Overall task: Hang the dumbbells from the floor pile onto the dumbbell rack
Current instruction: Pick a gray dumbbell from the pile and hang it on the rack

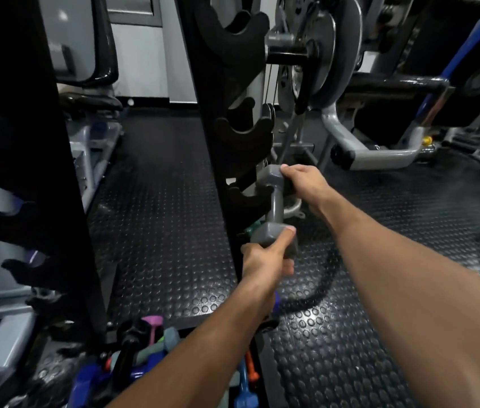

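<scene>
1. Head view, the hands: both hands hold one grey dumbbell [275, 206]. The right hand [303, 184] curls its fingers round the far head of it, and the left hand [265, 259] grips the near head, with the thumb laid along the top.

2. Head view, the task's thing: the dumbbell is beside the black rack [218, 142]. Its handle is just at one low cradle [250, 197], touching it or nearly; I cannot tell if the weight already sits in the cradle.

3. Head view, the risks, as I judge them:
   - If the hands let go before the handle lies deep in the cradle, the dumbbell can roll off the lip and fall on the floor [159, 201], or on the feet.
   - The left fingers are under the near head, close to the rack post, so they can be pinched when the weight goes down.
   - The picture is dark and blurred here, so the fit in the cradle is hard to check by eye.

4. Head view, other things around:
   - The pile [150, 346] of coloured dumbbells lies at the bottom, near the rack's foot, below the left forearm. Much of the task is not yet done.
   - Higher cradles on this post look free.
   - A green thing [252, 229] shows just under the grey dumbbell; it may be another dumbbell already hung, and it leaves little room.
   - A dark rope or cable [315, 290] curves on the floor below the hands, and one could trip on it.
   - A machine with plates [315, 69] stands behind the rack.
</scene>
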A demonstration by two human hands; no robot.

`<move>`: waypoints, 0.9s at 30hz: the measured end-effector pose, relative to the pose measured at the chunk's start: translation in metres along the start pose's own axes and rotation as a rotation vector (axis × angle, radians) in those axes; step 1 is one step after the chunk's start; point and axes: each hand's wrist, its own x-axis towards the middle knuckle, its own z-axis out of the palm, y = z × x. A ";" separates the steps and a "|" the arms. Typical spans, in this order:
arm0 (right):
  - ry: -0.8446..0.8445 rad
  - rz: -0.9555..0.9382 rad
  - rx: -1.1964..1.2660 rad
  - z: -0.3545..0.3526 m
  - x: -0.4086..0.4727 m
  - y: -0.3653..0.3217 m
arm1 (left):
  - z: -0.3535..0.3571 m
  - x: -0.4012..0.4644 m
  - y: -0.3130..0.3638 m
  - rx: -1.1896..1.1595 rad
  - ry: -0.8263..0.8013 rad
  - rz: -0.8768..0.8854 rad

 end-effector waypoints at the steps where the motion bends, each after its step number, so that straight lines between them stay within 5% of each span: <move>1: -0.006 -0.001 -0.021 0.002 0.007 0.002 | -0.002 0.001 0.002 0.012 0.000 0.008; 18: -0.327 0.052 0.023 0.034 0.021 0.002 | -0.027 0.006 -0.003 0.007 -0.016 -0.019; 27: -0.270 0.185 0.117 0.037 0.019 0.009 | -0.033 0.011 -0.005 0.163 0.097 0.160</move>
